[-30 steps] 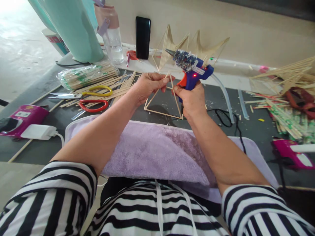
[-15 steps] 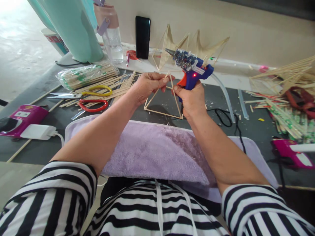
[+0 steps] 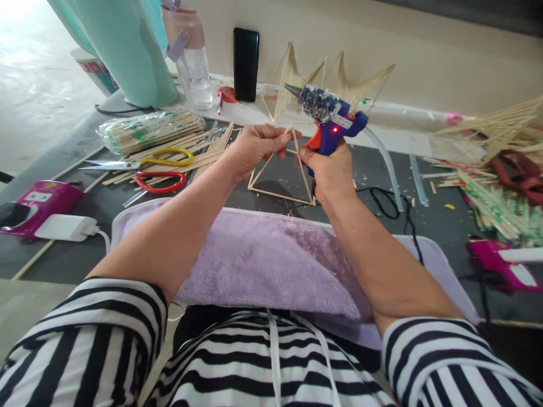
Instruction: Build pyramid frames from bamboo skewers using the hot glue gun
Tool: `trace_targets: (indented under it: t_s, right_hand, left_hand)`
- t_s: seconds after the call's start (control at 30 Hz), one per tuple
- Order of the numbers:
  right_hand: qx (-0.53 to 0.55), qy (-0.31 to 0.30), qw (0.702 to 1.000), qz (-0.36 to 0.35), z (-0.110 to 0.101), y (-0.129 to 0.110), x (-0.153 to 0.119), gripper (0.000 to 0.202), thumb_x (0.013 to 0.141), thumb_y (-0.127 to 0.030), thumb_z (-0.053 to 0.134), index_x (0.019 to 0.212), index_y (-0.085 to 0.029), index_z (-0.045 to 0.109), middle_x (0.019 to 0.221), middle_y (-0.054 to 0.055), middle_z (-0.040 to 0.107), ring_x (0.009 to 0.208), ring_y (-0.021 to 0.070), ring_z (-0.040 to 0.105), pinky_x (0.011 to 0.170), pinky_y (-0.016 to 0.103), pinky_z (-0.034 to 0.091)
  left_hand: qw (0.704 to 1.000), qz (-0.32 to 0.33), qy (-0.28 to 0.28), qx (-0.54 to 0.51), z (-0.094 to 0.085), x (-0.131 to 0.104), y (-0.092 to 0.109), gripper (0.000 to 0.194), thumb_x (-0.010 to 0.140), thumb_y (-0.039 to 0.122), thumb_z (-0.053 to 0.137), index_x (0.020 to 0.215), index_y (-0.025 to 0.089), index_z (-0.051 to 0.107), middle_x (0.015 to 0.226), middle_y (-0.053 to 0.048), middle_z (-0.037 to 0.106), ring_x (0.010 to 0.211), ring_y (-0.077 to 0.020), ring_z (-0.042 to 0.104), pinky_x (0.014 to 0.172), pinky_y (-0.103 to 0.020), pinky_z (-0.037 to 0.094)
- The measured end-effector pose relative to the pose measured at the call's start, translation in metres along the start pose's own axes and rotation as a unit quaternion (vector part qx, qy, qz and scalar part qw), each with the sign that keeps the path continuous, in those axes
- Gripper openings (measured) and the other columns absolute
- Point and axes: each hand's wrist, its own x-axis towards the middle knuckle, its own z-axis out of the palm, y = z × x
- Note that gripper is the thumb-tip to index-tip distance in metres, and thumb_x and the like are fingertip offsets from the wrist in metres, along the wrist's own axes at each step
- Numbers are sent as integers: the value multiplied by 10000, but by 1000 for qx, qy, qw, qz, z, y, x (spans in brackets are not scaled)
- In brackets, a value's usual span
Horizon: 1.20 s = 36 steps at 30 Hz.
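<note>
My left hand (image 3: 261, 148) pinches the upper part of a small pyramid-shaped frame of thin wooden sticks (image 3: 282, 197), which stands on the dark tabletop. A blue hot glue gun (image 3: 326, 138) with an orange trigger and a lit red light is gripped in my right hand (image 3: 335, 169). Its crusted metal nozzle points up and left, above the frame and apart from it. My right thumb and fingertip are at the frame's right-hand stick, seemingly touching it. A clear glue stick (image 3: 384, 161) trails from the back of the gun.
Scissors (image 3: 159, 169), loose sticks (image 3: 207, 152) and a bagged bundle (image 3: 148, 131) lie left. A phone (image 3: 246, 65), bottle (image 3: 195, 68) and stick models (image 3: 292, 85) stand behind. Pink power sockets (image 3: 46, 206) sit left and right; a cord (image 3: 384, 203) runs right. A purple cloth (image 3: 263, 254) covers the front edge.
</note>
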Motion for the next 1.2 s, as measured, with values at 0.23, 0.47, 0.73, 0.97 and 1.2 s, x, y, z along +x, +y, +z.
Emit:
trace_targets:
  t_s: [0.23,0.47,0.73,0.97,1.2]
  right_hand:
    - [-1,2,1000,3,1,-2,0,383,715,-433,738,973,-228,543,788,-33,594,760,157,654,708,372,563]
    - [-1,3,1000,7,1,-4,0,402,714,-419,744,1002,-230,538,814,-21,613,813,181,664,736,399,565]
    - [-10,-1,1000,-3,0,-2,0,373,721,-428,740,965,-233,535,803,-26,599,788,166,652,721,384,566]
    - [-18,2,1000,7,0,-3,0,385,730,-415,734,1013,-235,545,827,-18,612,818,180,663,747,401,570]
    - [-17,-3,1000,-2,0,2,1,399,738,-441,724,1035,-240,549,852,-17,627,842,185,672,756,408,571]
  left_hand:
    - [1000,9,6,14,0,0,0,227,832,357,651,887,146,716,616,10,562,599,-73,530,512,-194,344]
    - [1000,20,-10,9,0,1,0,217,845,335,630,897,144,721,607,17,569,554,-55,486,492,-191,315]
    - [1000,9,13,-4,1,1,-2,220,818,335,675,904,138,724,617,6,567,612,-83,549,519,-200,353]
    - [1000,16,-2,-4,0,1,-1,227,829,341,665,915,142,733,600,11,575,606,-80,547,519,-197,358]
    - [999,29,-18,-22,-1,3,-6,219,837,339,665,903,145,742,614,9,585,569,-58,503,497,-201,315]
